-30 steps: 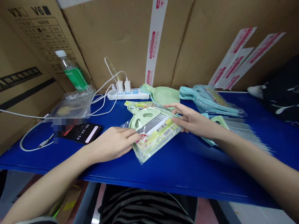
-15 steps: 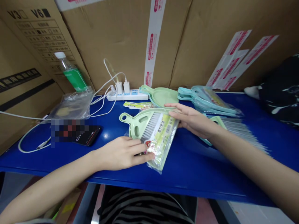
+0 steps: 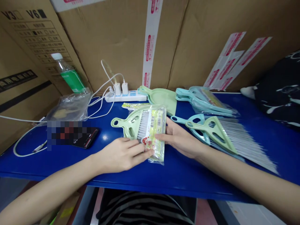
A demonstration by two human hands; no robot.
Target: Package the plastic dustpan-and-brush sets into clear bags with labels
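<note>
A light green dustpan and brush set [image 3: 131, 126], in a clear plastic bag with a yellow-green label card, is between my hands over the table. My left hand [image 3: 124, 153] grips its lower left edge, fingers lying over the bag. With the thumb on the label and the fingers behind, my right hand [image 3: 180, 137] holds the right side. The set's handle loop points left. Just right of my right hand lie loose brushes, a green one [image 3: 214, 131] over a blue one [image 3: 198, 120], their pale bristles pointing right.
Behind are green dustpans [image 3: 161, 95] and bagged blue sets [image 3: 208, 101]. A power strip [image 3: 126, 97] with white cables, a bottle [image 3: 71, 78], a plastic bag [image 3: 67, 106] and a phone [image 3: 86, 137] are on the left. Cardboard boxes [image 3: 117, 37] wall the back; dark patterned fabric [image 3: 278, 90] sits right.
The bagged set has turned to stand more upright and shifted slightly left. My right hand has moved down from its top edge to its right side, uncovering the loose brushes.
</note>
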